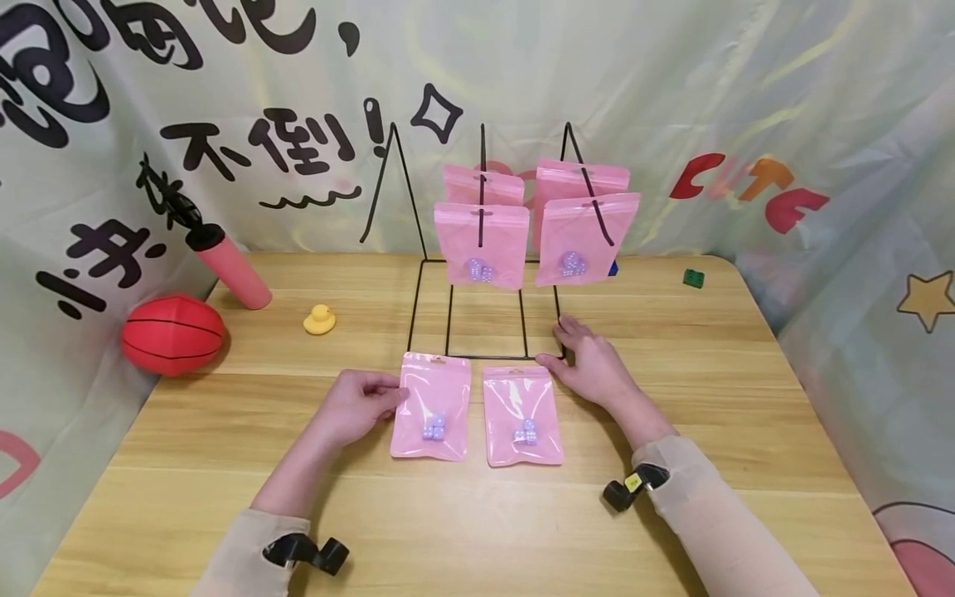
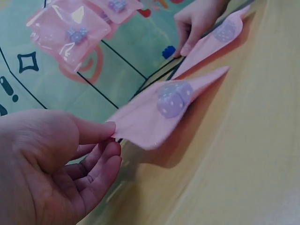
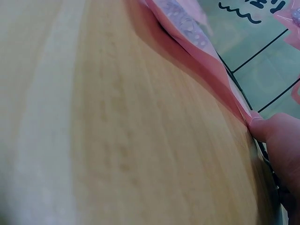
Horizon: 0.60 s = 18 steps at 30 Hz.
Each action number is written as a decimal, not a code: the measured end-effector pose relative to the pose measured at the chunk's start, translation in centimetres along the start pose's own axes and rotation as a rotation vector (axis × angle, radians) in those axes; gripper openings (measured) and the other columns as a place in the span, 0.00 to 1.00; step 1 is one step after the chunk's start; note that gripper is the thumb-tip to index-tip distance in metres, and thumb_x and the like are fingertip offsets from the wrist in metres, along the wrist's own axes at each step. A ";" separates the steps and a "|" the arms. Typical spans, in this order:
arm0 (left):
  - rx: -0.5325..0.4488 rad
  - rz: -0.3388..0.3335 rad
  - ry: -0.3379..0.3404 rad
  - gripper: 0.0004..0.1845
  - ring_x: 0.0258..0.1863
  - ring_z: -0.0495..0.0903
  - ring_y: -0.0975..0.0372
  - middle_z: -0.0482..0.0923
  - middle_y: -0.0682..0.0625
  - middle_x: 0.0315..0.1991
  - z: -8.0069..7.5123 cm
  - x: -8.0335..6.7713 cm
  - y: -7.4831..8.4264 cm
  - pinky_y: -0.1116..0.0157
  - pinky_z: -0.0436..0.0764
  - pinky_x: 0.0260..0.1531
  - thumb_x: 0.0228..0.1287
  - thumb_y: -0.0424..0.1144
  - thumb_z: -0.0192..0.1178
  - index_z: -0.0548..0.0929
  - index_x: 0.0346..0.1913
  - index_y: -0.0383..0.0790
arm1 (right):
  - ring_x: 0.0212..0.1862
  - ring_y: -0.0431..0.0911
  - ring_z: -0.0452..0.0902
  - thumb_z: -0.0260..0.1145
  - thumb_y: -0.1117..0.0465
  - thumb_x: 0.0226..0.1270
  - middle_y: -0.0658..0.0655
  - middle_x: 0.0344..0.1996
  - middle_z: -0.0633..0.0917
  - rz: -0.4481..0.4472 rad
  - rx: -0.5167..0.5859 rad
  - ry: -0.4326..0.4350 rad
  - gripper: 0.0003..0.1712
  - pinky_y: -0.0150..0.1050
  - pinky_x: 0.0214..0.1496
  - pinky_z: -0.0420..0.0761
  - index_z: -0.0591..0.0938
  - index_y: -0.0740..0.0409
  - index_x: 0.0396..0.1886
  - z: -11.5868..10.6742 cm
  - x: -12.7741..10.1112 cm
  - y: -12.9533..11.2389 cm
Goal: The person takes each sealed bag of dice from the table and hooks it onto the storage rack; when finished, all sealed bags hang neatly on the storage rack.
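Note:
My left hand (image 1: 361,406) pinches the left edge of a pink zip bag (image 1: 430,406) holding small purple dice. In the left wrist view this bag (image 2: 150,117) is tilted, that edge between thumb and fingers. Beside it lies a second pink zip bag (image 1: 524,419), also with dice inside. My right hand (image 1: 593,362) holds the front right corner of a black wire display rack (image 1: 485,357), its thumb by the second bag's upper corner. Several more pink bags (image 1: 481,240) hang from the rack's middle and right hooks. The left hook (image 1: 384,174) carries none.
Left of the rack are a yellow rubber duck (image 1: 319,320), a red ball (image 1: 173,335) and a pink cylinder with a black top (image 1: 235,269). A green toy brick (image 1: 693,278) lies at the back right. A blue piece (image 1: 613,269) shows behind the hanging bags.

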<state>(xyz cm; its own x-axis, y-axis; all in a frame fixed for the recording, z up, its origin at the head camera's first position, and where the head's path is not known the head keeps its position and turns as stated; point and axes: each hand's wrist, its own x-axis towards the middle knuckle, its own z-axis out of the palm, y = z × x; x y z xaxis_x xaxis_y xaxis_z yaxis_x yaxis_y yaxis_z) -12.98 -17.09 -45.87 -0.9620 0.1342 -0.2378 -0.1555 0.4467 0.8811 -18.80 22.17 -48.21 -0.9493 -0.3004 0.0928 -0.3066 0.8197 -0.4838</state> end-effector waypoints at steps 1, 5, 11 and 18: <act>-0.004 0.006 0.002 0.13 0.34 0.85 0.59 0.89 0.46 0.35 -0.1 0.0 0.1 0.65 0.87 0.35 0.71 0.36 0.71 0.90 0.49 0.28 | 0.79 0.64 0.61 0.68 0.39 0.75 0.69 0.77 0.67 0.000 0.000 0.000 0.44 0.62 0.78 0.64 0.74 0.70 0.74 0.0 0.0 0.0; -0.020 0.018 0.008 0.11 0.34 0.85 0.58 0.88 0.46 0.35 -0.4 0.0 0.4 0.65 0.86 0.33 0.72 0.36 0.70 0.89 0.48 0.29 | 0.79 0.64 0.61 0.69 0.39 0.75 0.69 0.77 0.67 -0.002 0.000 0.002 0.44 0.62 0.78 0.64 0.74 0.70 0.74 0.0 0.0 0.0; -0.052 0.060 0.005 0.07 0.39 0.86 0.56 0.89 0.45 0.40 -0.7 -0.4 1.2 0.61 0.88 0.39 0.74 0.34 0.68 0.89 0.47 0.33 | 0.79 0.64 0.60 0.68 0.38 0.75 0.69 0.77 0.67 0.003 -0.004 -0.003 0.45 0.62 0.78 0.64 0.74 0.69 0.74 0.0 0.0 0.0; -0.081 0.185 0.047 0.05 0.39 0.86 0.52 0.88 0.43 0.41 -1.0 -1.1 2.4 0.57 0.89 0.42 0.74 0.31 0.67 0.87 0.46 0.32 | 0.79 0.64 0.60 0.69 0.40 0.75 0.70 0.77 0.67 0.020 0.003 -0.016 0.44 0.61 0.78 0.65 0.74 0.70 0.74 -0.2 0.0 -0.2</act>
<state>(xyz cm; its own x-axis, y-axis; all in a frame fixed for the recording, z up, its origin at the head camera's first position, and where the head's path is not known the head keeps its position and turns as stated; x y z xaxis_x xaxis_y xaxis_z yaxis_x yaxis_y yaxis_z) -12.52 -17.05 -43.10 -0.9850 0.1650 -0.0509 0.0093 0.3450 0.9386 -18.75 22.10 -47.98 -0.9541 -0.2916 0.0689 -0.2872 0.8244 -0.4877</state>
